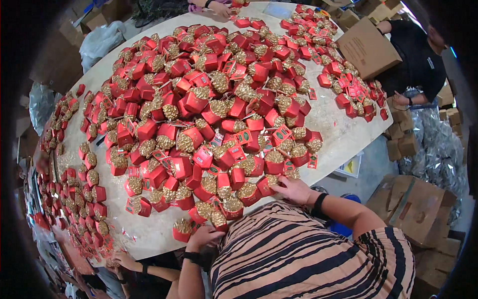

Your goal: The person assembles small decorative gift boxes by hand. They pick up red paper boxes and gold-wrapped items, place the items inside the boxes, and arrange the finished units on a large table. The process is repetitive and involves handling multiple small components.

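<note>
A wide heap of small red pot-shaped ornaments with bumpy gold tops (214, 107) covers the table in front of me, many with red tags. At the near edge, my left hand (203, 237) has its fingers closed at the red base of one gold-topped ornament (218, 219). Another ornament (182, 229) lies just to the left of that hand. Farther right, my right hand (295, 190) closes its thumb and fingers about the end of a red-and-gold ornament (265, 186) at the heap's border. Parts of both grips are hidden.
The pale table (348, 142) has rounded edges. At the right, a person in black holds a cardboard box (367, 48). Other people's hands reach in at the lower left (127, 261) and far edge (219, 8). Cartons (413, 209) and clear plastic wrapping (433, 149) crowd the right side.
</note>
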Demonstrator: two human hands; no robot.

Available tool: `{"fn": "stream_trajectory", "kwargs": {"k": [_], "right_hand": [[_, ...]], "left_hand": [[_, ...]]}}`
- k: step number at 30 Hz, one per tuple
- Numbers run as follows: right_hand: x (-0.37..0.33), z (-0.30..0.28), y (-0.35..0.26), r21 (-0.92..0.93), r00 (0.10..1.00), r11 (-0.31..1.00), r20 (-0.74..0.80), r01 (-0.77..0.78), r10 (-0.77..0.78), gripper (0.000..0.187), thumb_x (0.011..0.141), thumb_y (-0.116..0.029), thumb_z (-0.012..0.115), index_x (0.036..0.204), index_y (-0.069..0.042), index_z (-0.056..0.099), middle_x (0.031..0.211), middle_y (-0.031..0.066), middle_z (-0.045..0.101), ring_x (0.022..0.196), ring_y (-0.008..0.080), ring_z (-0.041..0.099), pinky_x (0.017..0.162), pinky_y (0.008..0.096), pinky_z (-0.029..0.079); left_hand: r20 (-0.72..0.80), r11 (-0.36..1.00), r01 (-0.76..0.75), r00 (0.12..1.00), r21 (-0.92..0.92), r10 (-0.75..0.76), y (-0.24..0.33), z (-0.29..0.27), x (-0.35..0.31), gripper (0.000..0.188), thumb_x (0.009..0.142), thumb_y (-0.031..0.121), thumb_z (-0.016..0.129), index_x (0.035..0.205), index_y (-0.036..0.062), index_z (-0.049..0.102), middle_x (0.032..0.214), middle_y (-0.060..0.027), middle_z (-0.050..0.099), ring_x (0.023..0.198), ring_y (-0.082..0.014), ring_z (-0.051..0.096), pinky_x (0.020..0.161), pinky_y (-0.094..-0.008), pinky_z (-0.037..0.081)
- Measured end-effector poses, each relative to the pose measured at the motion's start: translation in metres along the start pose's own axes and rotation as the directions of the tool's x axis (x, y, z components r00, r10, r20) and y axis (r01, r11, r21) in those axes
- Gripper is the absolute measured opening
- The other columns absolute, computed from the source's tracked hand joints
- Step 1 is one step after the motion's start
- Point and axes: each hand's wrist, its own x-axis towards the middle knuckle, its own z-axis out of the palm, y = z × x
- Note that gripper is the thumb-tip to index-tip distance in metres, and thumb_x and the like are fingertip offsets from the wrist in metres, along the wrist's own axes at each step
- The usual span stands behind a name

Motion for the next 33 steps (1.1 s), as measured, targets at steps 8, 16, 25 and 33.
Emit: {"fn": "stream_trajectory", "kwargs": {"k": [8,16,25,33], "right_hand": [[0.031,-0.015,0.023,0.108,0.898,0.981,-0.396,-0.162,0.192,0.048,0.072,-0.015,0.062,0.118,-0.013,0.047,0.105,0.0125,0.048,0.084,0.0288,0.058,0.066,0.0374,0.05],[0.0,0.01,0.044,-0.021,0.888,0.956,-0.378,-0.293,0.263,0.053,0.066,-0.018,0.067,0.115,-0.013,0.049,0.112,0.0148,0.045,0.096,0.0309,0.048,0.068,0.0417,0.045],[-0.012,-0.038,0.048,0.553,0.81,0.827,-0.436,-0.104,0.393,0.054,0.065,-0.02,0.066,0.115,-0.014,0.048,0.113,0.0138,0.045,0.107,0.0331,0.046,0.082,0.0421,0.047],[-0.054,-0.11,0.049,0.235,0.694,0.744,-0.603,0.625,-0.393,0.05,0.067,-0.013,0.065,0.115,-0.012,0.051,0.116,0.0127,0.045,0.107,0.031,0.047,0.084,0.0408,0.044]], "left_hand": [[-0.297,0.92,-0.143,0.955,-0.365,0.031,0.054,0.001,0.014,0.037,0.091,0.036,0.047,0.097,0.0006,0.052,0.088,-0.0144,0.063,0.068,-0.021,0.063,0.057,-0.0315,0.051],[-0.398,0.998,-0.048,0.916,0.026,0.055,0.029,-0.013,-0.017,0.043,0.09,0.037,0.048,0.073,0.0007,0.062,0.064,-0.0073,0.062,0.053,-0.0134,0.057,0.049,-0.0268,0.045],[-0.32,0.99,-0.138,0.937,0.021,0.138,0.085,0.026,0.005,0.06,0.09,0.055,0.035,0.099,0.0032,0.064,0.076,-0.0128,0.066,0.068,-0.0238,0.064,0.062,-0.0325,0.049],[-0.061,0.677,-0.281,0.942,-0.68,0.329,0.274,0.167,0.058,0.063,0.095,0.049,0.023,0.123,-0.0046,0.041,0.105,-0.0227,0.059,0.097,-0.0297,0.059,0.086,-0.0395,0.047]]}}
